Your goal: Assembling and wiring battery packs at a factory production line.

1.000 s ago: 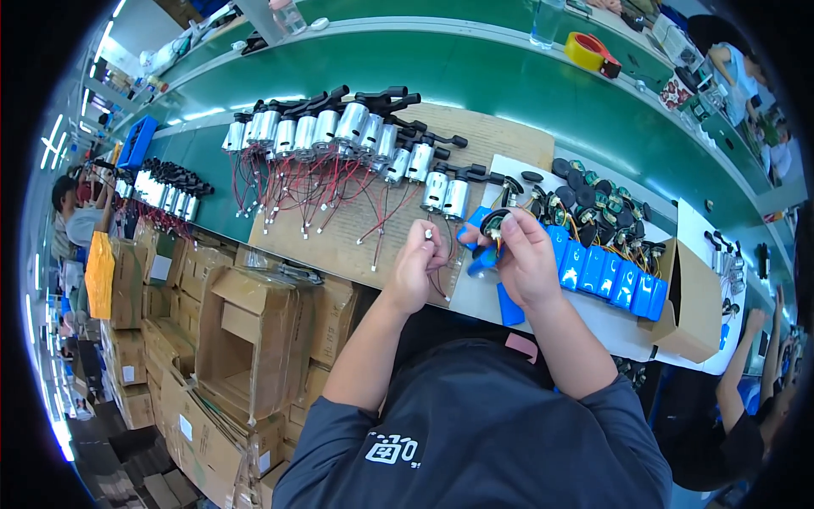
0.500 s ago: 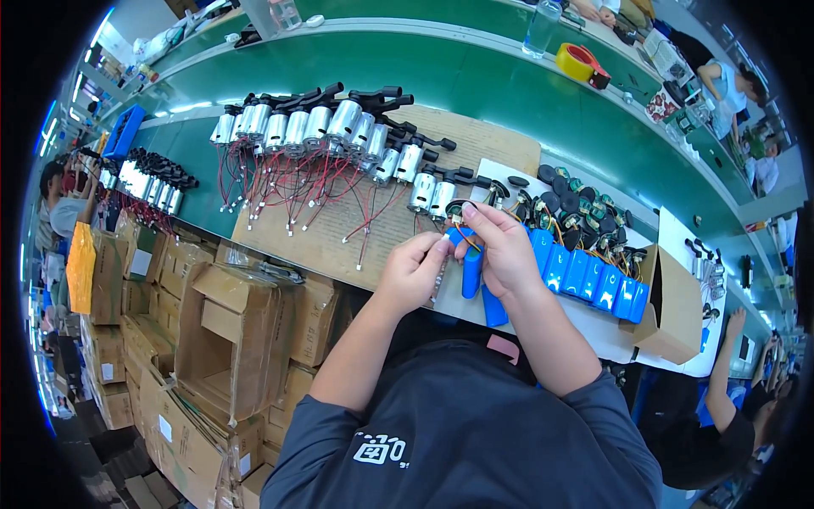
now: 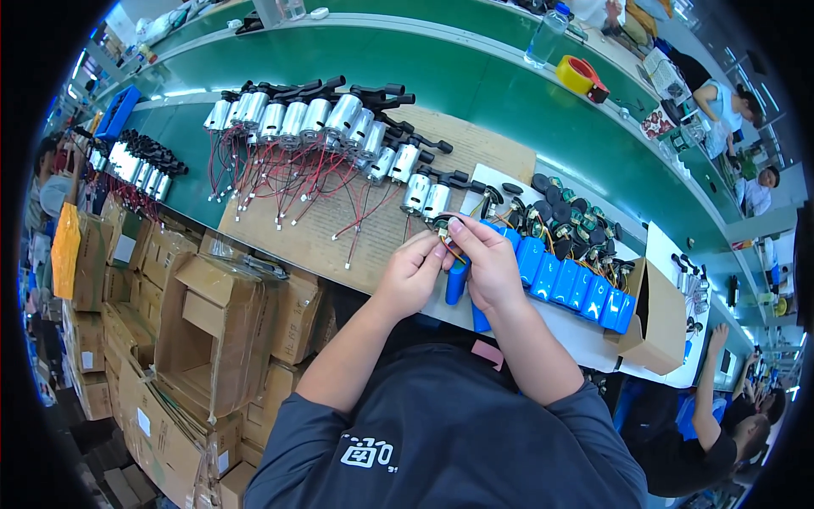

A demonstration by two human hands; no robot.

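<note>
My right hand [image 3: 490, 265] is closed, thumb and fingers pinching a small round circuit board [image 3: 442, 226] with a dark rim and thin coloured wires. Beneath it hangs a blue battery pack [image 3: 456, 283], partly behind my fingers. My left hand [image 3: 409, 278] is pinched shut right beside the board, its fingertips meeting those of the right; what lies between them is hidden. Just beyond my hands stand silver motors [image 3: 436, 202] with black arms. To the right is a row of blue battery packs [image 3: 563, 281] wired to more round boards [image 3: 585, 222].
Many silver motors with red leads [image 3: 315, 117] lie on a cardboard sheet [image 3: 318, 233] to the left. An open carton [image 3: 657, 314] stands at the right, with yellow tape [image 3: 575, 75] and a bottle [image 3: 547, 36] on the far ledge. Cardboard boxes [image 3: 203, 331] are stacked lower left.
My left hand has come up against the board in my right hand. The white connector and lead that showed at its fingertips are now out of sight. The whole view has shifted slightly.
</note>
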